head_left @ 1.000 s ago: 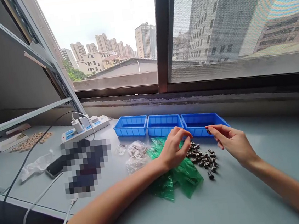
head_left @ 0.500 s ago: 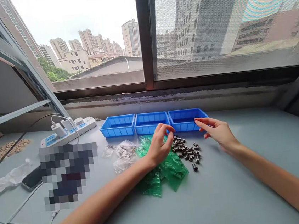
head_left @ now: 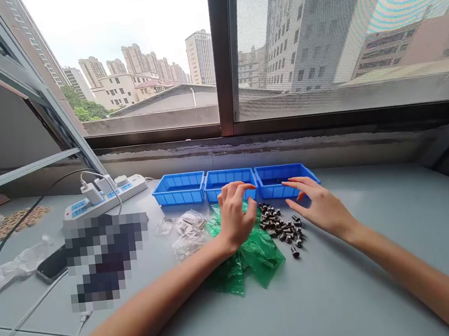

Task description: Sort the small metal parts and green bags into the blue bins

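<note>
My left hand (head_left: 236, 220) hovers above the green plastic bags (head_left: 263, 260), fingers curved and thumb apart from them, with nothing visible in its grasp. My right hand (head_left: 327, 210) is open at the front of the right blue bin (head_left: 270, 191), its fingers stretched toward the bin and the thumb spread. A small dark piece shows inside that bin; its kind is too small to tell. Between the hands, a pile of dark metal bolts (head_left: 282, 228) lies on the table beside the green bags. One bolt (head_left: 295, 252) lies at the near end of the pile.
A middle blue bin (head_left: 212, 195) and a left blue bin (head_left: 179, 197) complete the row under the window. Clear bags of small parts (head_left: 190, 226) lie left of the green ones. Farther left are a power strip (head_left: 132, 187), cables and a phone (head_left: 50, 266).
My right hand has opened from a pinch at the right bin, and its fingers are now spread. The left hand's thumb and fingers have parted. The view has shifted slightly.
</note>
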Demonstrator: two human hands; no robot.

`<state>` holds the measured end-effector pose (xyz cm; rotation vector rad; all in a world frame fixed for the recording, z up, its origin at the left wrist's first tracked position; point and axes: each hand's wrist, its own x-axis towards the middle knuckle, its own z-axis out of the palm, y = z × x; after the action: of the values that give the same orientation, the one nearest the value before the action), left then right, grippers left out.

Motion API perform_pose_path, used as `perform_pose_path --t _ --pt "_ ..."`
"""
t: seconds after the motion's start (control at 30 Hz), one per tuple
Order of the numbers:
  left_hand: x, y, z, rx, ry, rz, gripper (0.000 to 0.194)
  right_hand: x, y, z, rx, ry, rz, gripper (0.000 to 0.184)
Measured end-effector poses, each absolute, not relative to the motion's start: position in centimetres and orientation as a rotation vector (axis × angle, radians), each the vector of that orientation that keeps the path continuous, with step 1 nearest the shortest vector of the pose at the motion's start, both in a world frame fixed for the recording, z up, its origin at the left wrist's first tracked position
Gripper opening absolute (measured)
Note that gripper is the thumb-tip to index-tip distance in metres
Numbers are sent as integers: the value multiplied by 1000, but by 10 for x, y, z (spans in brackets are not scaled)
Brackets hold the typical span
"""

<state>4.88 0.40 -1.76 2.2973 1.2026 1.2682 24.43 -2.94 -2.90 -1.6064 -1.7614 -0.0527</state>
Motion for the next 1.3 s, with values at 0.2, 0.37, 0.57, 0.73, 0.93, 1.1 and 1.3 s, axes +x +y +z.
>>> perform_pose_path --t 0.2,0.37,0.57,0.73,0.93,1.1,1.3 --pt "50 8 -22 2316 1361 1092 38 242 -32 -31 -1635 -1854 -76 40" --pt "51 6 -21 2348 1389 1004 38 243 -31 -32 -1624 -1859 -38 41" --pt "51 5 -22 2330 1390 1001 36 244 -29 -35 -1561 -1845 -7 41" --pt "50 5 -22 2280 1354 1094 32 237 -32 -33 -1564 -1830 -79 34" --pt "48 4 -19 2335 939 1178 15 229 -35 -31 -1508 -1911 -41 26" --pt "49 6 -24 2284 763 1116 14 229 -37 -31 -1542 -1965 67 25" --pt "49 7 -28 2300 926 1046 14 229 -34 -40 -1598 -1852 98 22"
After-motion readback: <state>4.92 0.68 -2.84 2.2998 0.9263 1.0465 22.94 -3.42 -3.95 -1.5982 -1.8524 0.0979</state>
